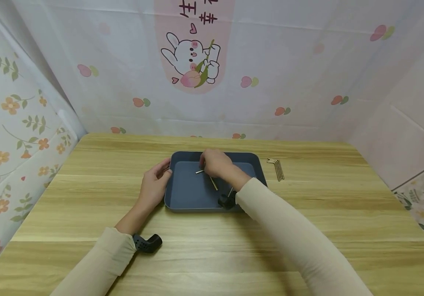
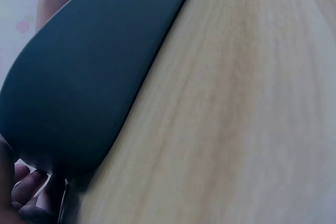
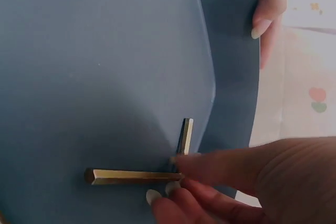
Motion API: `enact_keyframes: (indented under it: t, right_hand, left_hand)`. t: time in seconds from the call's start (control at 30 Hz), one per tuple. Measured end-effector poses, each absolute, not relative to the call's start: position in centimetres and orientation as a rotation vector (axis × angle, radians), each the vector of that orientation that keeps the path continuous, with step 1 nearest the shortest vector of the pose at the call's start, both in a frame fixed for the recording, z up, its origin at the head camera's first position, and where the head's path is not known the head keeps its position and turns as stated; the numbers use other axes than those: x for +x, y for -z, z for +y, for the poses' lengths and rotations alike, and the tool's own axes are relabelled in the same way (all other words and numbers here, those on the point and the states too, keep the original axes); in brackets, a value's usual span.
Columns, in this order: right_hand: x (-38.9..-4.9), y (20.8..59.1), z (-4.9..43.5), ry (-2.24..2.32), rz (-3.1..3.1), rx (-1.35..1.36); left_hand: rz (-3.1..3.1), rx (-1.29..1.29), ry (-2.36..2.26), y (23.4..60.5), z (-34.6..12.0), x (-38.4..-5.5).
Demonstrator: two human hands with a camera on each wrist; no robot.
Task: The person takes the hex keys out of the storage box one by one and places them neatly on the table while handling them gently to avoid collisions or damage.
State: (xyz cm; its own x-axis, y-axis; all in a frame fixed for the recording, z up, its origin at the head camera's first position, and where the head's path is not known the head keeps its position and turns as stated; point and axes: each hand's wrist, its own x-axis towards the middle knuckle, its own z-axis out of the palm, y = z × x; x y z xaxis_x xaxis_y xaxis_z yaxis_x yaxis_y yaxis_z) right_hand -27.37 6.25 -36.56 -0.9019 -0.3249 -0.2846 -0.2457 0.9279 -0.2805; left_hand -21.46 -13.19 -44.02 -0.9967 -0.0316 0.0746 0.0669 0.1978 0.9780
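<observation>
A blue-grey tray point(image 1: 193, 193) lies on the wooden table. My left hand point(image 1: 153, 185) grips its left side, the thumb at the rim; in the left wrist view its fingers point(image 2: 31, 187) show partly beyond the tray's corner. Inside the tray, my right hand point(image 1: 215, 162) pinches a brass-coloured hex key point(image 3: 131, 177) between thumb and fingertips near its bend, which the fingers hide. The short arm points towards the tray's left side. Another thin metal piece point(image 1: 230, 191) shows in the tray beside the right wrist, mostly hidden.
Several brass-coloured hex keys point(image 1: 277, 169) lie side by side on the table point(image 1: 326, 193), right of the tray. A printed curtain point(image 1: 271, 61) hangs behind the table's far edge. Black wrist cameras point(image 1: 149, 243) sit at both cuffs.
</observation>
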Motion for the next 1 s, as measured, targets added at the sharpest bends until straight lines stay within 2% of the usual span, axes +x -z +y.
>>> enact_keyframes:
  t: [0.43, 1.0]
  right_hand:
    - [-26.7, 35.8, 6.8, 0.219, 2.675, -0.392]
    - [-26.8, 35.8, 7.6, 0.377, 2.625, -0.351]
  left_hand:
    - [-2.365, -0.043, 1.94, 44.0, -13.2, -21.6]
    - [-2.365, -0.035, 1.94, 44.3, -13.2, -21.6]
